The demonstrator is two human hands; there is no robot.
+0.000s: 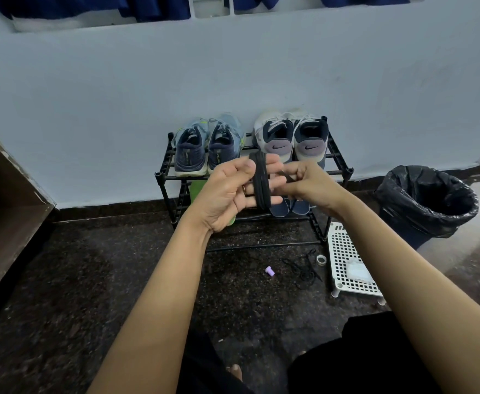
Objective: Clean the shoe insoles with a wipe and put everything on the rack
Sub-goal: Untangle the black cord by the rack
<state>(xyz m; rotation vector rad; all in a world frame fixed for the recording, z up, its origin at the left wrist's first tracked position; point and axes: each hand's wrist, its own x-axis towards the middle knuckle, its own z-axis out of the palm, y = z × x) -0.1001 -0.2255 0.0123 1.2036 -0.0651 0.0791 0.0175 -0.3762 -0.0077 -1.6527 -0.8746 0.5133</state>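
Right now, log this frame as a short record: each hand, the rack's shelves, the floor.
left hand: black flat shoelace wound round its straight fingers
right hand: pinches that shoelace's free end
black rack, top: blue-grey sneakers, white sneakers
rack, lower shelf: green insole, dark blue insoles
floor: second black lace, clear tape roll, white perforated tray

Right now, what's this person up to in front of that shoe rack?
A person has a black lace looped round the straight fingers of the left hand, and the right hand pinches its free end. Ahead, the rack carries two pairs of shoes on top, with insoles on the lower shelf. A second lace lies loose on the floor beside a white basket.
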